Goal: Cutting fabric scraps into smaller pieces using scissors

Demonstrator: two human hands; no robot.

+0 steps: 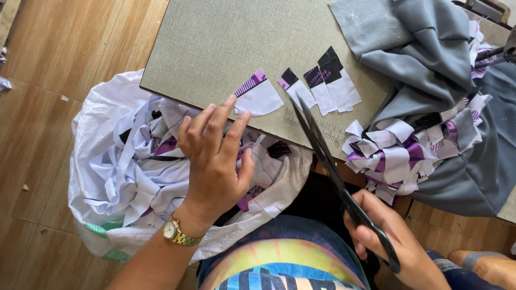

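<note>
**Cut pieces laid in a row, scissors at rest**

The left hand (215,156) hovers in the middle of the frame with fingers spread, holding nothing, its fingertips nearly at the largest white-and-purple cut piece (258,96) at the surface's (215,43) near edge, seemingly to reach it. The right hand (387,236), lower right, has its grip closed through the handles of black scissors (328,161), blades together and pointing up toward the row of smaller pieces (322,86), kept apart so each stays separate. A white sack of scraps (123,172) sits below the edge, lower left. Grey cloth (424,48) and a scrap heap (398,156) lie right.
</note>
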